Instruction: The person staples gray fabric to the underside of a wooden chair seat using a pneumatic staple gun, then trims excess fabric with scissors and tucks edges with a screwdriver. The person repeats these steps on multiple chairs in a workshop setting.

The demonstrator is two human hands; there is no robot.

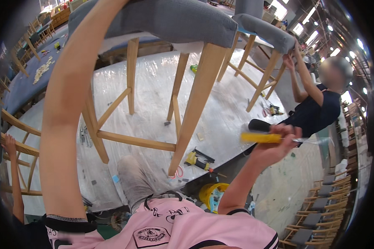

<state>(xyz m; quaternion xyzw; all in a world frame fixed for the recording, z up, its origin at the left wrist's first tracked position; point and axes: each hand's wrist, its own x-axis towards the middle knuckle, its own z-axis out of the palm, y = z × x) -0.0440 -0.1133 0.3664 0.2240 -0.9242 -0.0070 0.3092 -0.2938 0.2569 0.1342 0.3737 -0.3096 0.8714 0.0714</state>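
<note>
A grey upholstered chair (166,25) with light wooden legs stands on the plastic-covered table (149,124) in front of me. My left forearm reaches up across its left side, and the left hand lies beyond the upper edge. Off to the right, my raised right hand (278,143) is closed around a yellow-handled tool (259,137). A thin pale streak extends past the fist, too blurred to identify. Beside the yellow handle is a dark rounded piece (259,125); I cannot tell whether the hand holds it too.
A nail gun (199,161) and red-handled scissors (178,172) lie near the table's front edge, above a yellow bucket (212,195). At right a co-worker (320,99) handles another grey chair (262,31). Another person's hand (9,144) touches a wooden frame at left. Chairs (320,203) line the lower right.
</note>
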